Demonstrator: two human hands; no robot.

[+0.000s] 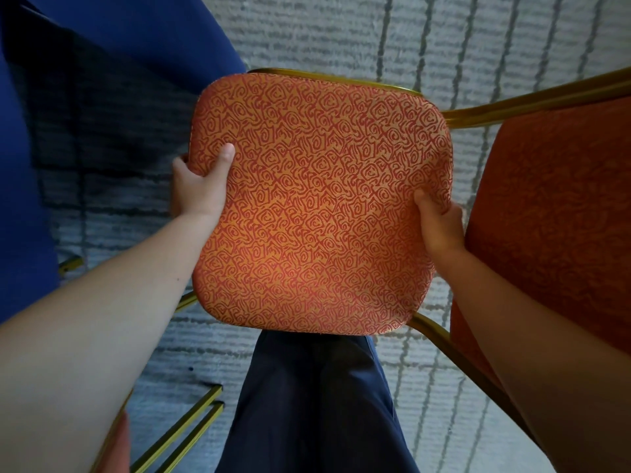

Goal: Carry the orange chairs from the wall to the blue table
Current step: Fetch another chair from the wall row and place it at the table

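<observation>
Right, I have the orange chair (317, 206) gripped by its seat, directly in front of my trousers (314, 404); I cannot tell whether its feet are off the grey carpet (478, 35). My left hand (196, 186) clamps the seat's left edge, thumb on the fabric and fingers curled out of sight underneath. My right hand (440, 227) pinches the right edge the same way. The blue table (102, 46) is near, beyond the chair's left side. A second chair (553, 206) stands just beside its right edge, and some gold legs (184, 435) lie below-left of it. My worry is the chair's own legs, hidden under the seat: swinging toward the table could knock them on that neighbouring frame or snag the cloth. The padded edge could also slip from my thumbs if the chair tips.
</observation>
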